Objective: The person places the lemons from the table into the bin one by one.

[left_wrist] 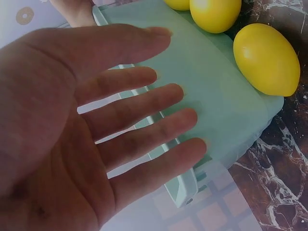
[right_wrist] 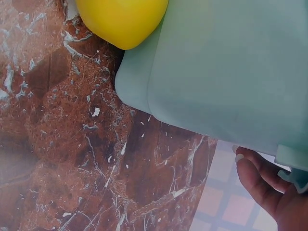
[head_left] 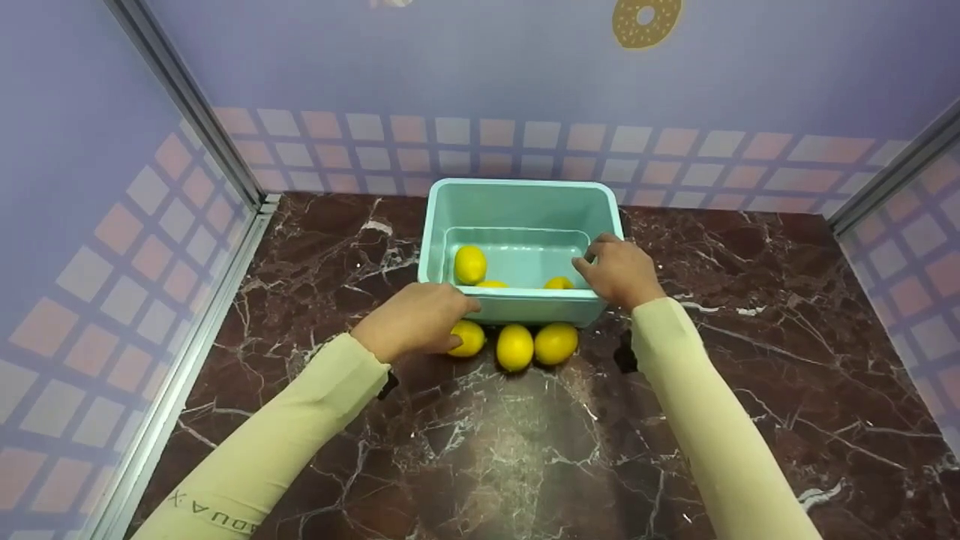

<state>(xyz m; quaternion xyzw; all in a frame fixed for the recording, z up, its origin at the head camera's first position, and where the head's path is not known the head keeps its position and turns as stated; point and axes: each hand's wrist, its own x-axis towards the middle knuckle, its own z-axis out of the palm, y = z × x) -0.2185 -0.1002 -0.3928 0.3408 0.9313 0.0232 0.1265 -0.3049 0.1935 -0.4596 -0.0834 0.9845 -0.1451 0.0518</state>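
A pale green plastic bin [head_left: 525,307] sits near the back wall, with several lemons in and around it. Inside are a lemon [head_left: 470,265] at the left and two others partly hidden by the front wall. Along the outside of the front wall lie a left lemon [head_left: 469,338], a middle lemon [head_left: 514,348] and a right lemon [head_left: 556,343]. My left hand [head_left: 420,319] is at the bin's front left corner, fingers straight and spread, overlapping the left lemon. My right hand [head_left: 621,271] grips the right rim, thumb on the inner side and fingers [right_wrist: 262,180] along the outside.
Dark red marbled tabletop [head_left: 480,465] surrounds the bin. Behind it stands a lilac wall [head_left: 525,82] with pink and white squares. A side panel [head_left: 67,300] with a metal frame bounds the left, and another panel [head_left: 930,232] the right.
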